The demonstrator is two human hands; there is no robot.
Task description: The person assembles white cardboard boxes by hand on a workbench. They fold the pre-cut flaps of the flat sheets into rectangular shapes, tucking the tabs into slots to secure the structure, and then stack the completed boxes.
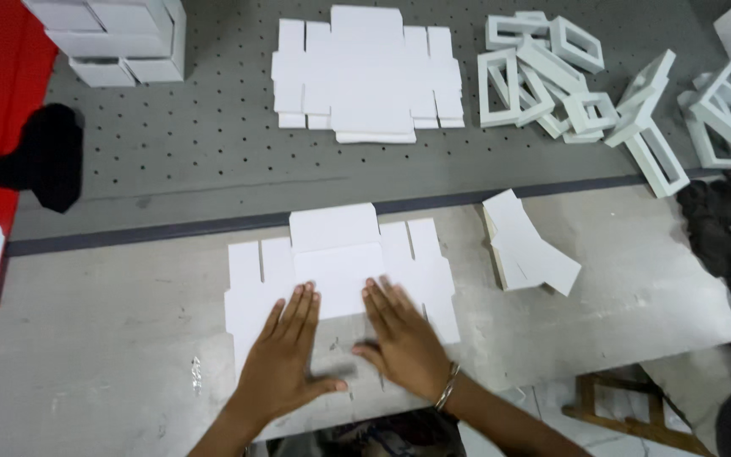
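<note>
Head view: flat white box blank (340,267) lies on the table (86,338), dead centre. Left hand (285,355) and right hand (401,334) both rest palm-down on its near edge, fingers spread and pointing to 12 o'clock, thumbs turned in toward each other. Grip on both hands is fully open, flat, closed on nothing, just pressing the card. Wrists come in from 6 o'clock; bracelet (447,387) on the right wrist. Looks like the flattening or creasing step, before any flap is raised; next move likely calls for fingers under a side flap and folding along a score line. At 12 o'clock, stack of blanks (365,72). At 1–2 o'clock, pile of folded frames (585,85). At 3 o'clock, small card stack (526,245). At 11 o'clock, finished boxes (112,38).
</note>
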